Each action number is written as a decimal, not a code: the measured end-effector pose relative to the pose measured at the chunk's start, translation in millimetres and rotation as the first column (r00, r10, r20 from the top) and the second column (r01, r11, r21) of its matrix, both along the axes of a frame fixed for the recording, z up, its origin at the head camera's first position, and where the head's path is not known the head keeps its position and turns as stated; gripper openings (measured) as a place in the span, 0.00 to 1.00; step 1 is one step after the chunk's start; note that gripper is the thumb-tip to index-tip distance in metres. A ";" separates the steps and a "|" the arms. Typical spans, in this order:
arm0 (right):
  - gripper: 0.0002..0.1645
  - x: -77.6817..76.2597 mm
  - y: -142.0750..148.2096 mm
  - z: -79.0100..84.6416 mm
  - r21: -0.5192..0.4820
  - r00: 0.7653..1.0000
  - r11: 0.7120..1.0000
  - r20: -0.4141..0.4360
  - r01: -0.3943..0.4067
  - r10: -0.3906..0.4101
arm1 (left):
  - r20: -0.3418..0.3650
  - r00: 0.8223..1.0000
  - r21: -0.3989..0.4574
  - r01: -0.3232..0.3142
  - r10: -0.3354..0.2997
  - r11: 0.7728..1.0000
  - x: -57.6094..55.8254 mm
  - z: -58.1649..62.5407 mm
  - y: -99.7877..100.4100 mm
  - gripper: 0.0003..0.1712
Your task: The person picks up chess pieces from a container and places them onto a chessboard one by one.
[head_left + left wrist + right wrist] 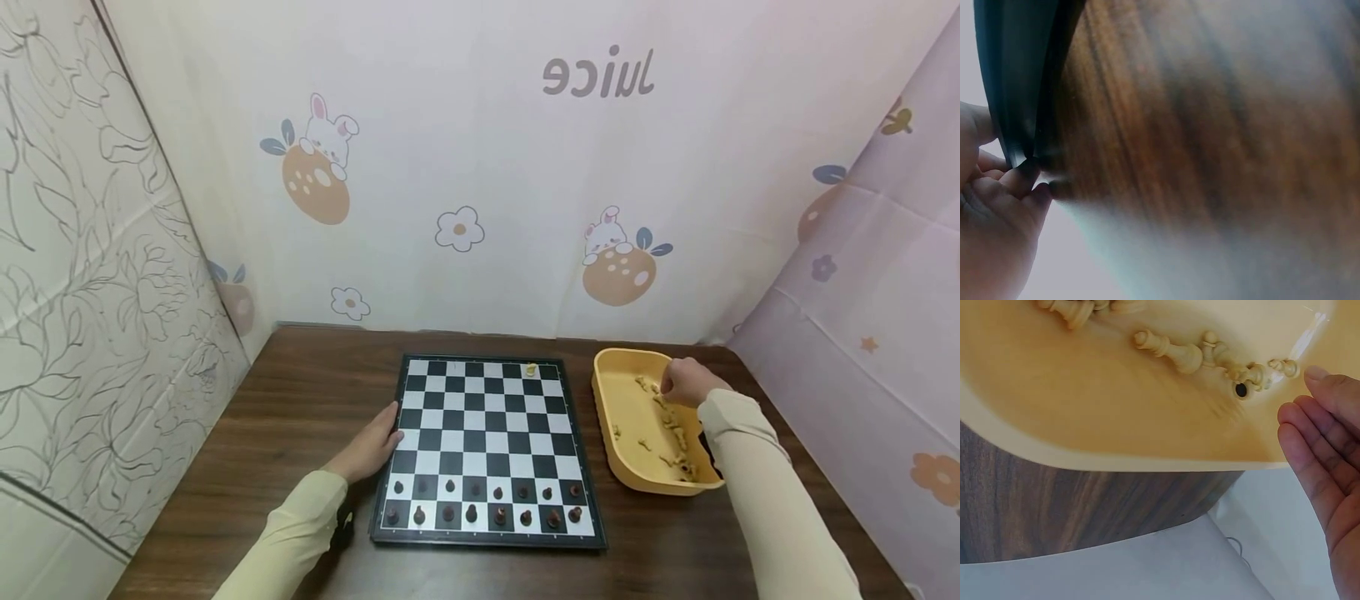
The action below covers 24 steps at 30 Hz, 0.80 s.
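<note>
A black-and-white chessboard (474, 421) lies on the table, with two rows of dark chess pieces (472, 512) along its near side. One pale chess piece (531, 369) stands on the far row, toward the right. My left hand (371, 442) grips the board's left edge; the left wrist view shows its fingers (1025, 178) bent against the dark rim. My right hand (692, 382) hovers over a yellow plastic basin (628, 400) holding several cream chess pieces (1172, 353). Between its thumb and fingers there is a gap, with nothing held. A small cream piece (1286, 367) lies near the thumb tip.
The brown wooden table (300, 392) meets a patterned wall covering (465, 167) at the back. Patterned panels stand at left and right. The basin's raised rim sits just right of the board, a narrow strip of table between them.
</note>
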State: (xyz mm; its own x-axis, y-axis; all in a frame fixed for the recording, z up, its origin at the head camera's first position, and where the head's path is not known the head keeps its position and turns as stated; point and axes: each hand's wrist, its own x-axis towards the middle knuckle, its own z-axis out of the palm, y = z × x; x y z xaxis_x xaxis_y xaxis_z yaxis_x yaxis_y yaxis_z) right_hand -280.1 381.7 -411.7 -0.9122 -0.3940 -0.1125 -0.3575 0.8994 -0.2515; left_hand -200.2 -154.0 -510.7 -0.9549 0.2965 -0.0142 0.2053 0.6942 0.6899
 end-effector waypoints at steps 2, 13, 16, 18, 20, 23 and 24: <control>0.26 1.5 0.9 -2.6 -0.013 1.000 1.000 0.003 -0.005 0.005 | 0.003 1.000 -0.006 -0.004 0.004 1.000 0.2 -0.7 0.4 0.35; 0.27 2.4 11.5 -22.2 -0.010 1.000 1.000 0.007 -0.017 0.017 | 0.021 1.000 -0.009 -0.009 0.009 1.000 2.1 0.8 1.7 0.35; 0.28 2.0 11.1 -24.9 -0.011 1.000 1.000 0.005 -0.027 0.027 | 0.016 1.000 -0.005 -0.011 0.011 1.000 2.2 1.2 1.5 0.35; 0.29 2.4 9.8 -25.2 -0.015 0.999 0.999 0.011 -0.038 0.038 | 0.014 1.000 -0.005 -0.013 0.013 1.000 2.2 1.6 1.5 0.35; 0.29 3.3 8.2 -25.1 -0.020 0.999 0.999 0.016 -0.049 0.049 | 0.009 1.000 -0.001 -0.009 0.009 1.000 2.0 1.6 1.5 0.35; 0.29 4.7 5.6 -24.1 -0.027 0.998 0.998 0.014 -0.065 0.066 | 0.006 1.000 -0.005 -0.008 0.008 1.000 1.7 1.2 1.8 0.35; 0.29 4.7 5.0 -24.4 -0.024 0.998 0.998 0.010 -0.062 0.063 | 0.007 1.000 -0.008 -0.010 0.010 1.000 1.6 0.8 1.9 0.35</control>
